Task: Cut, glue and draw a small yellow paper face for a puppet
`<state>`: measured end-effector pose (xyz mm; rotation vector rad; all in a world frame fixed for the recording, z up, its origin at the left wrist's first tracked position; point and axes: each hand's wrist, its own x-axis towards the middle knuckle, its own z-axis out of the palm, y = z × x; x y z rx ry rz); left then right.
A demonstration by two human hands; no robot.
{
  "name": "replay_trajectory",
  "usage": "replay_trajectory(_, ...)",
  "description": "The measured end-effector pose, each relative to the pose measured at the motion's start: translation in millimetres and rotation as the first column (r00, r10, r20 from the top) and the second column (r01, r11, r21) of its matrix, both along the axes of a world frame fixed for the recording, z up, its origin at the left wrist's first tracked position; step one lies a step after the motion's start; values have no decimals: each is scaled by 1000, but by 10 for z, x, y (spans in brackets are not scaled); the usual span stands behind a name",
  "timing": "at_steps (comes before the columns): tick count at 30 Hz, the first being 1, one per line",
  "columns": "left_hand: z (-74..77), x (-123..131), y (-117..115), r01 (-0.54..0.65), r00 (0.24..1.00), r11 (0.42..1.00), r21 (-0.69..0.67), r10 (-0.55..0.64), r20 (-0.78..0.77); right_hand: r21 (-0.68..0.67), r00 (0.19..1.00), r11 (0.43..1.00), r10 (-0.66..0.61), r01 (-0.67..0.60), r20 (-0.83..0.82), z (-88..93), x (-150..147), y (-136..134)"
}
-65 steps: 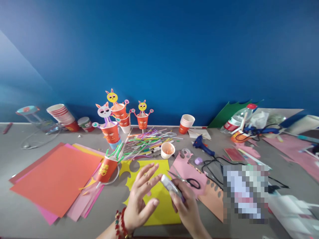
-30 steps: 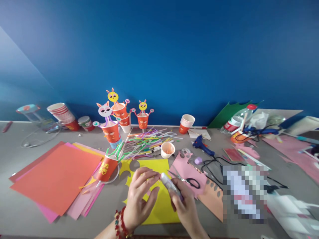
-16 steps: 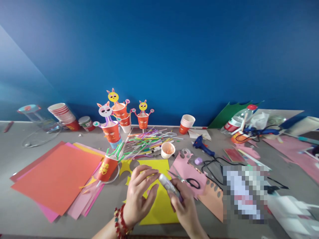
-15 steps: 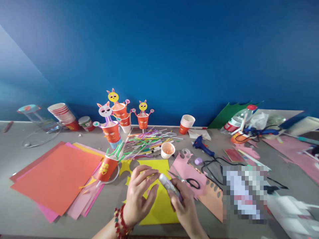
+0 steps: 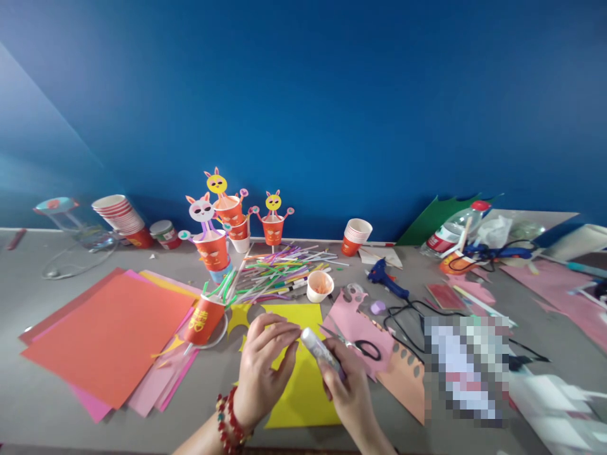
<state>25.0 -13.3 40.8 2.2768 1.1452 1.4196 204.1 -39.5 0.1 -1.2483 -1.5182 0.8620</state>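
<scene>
In my right hand (image 5: pixel 348 376) is a white glue stick (image 5: pixel 315 347), gripped with its white end tilted up toward my left hand (image 5: pixel 268 363). The fingers of my left hand are bent, thumb drawn close to the fingertips just left of the glue stick's tip. Whatever sits between those fingertips is too small or hidden to make out. Beneath both hands lies a yellow sheet of paper (image 5: pixel 303 404) with cut-out edges. Scissors (image 5: pixel 353 344) with black handles rest on pink paper (image 5: pixel 341 316) to the right. A lilac cap (image 5: pixel 378 307) lies beyond them.
Coloured sheets (image 5: pixel 114 335) are stacked at left beside a red paper cup (image 5: pixel 203 322) with green straws. Behind are decorated cups (image 5: pixel 211 253), loose straws (image 5: pixel 279 272) and a white cup (image 5: pixel 320 286). A blue glue gun (image 5: pixel 386 278) with a black cord lies right, near a bottle (image 5: pixel 450 230).
My left thumb has moved closer to the fingertips. The glue stick has shifted very slightly left, still in my right hand.
</scene>
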Motion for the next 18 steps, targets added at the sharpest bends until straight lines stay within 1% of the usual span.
replay_trajectory(5,-10,-8,22,-16,1000,1000,9,16,-6,3,1000,1000,-1,1,4,11,-2,1)
replay_trajectory(9,-14,-14,30,-22,1000,1000,10,22,-6,-22,1000,1000,19,-19,16,21,0,-5)
replay_trajectory(18,22,10,48,-10,999,1000,-7,11,47,-31,999,999,33,-33,-1,18,-12,-15)
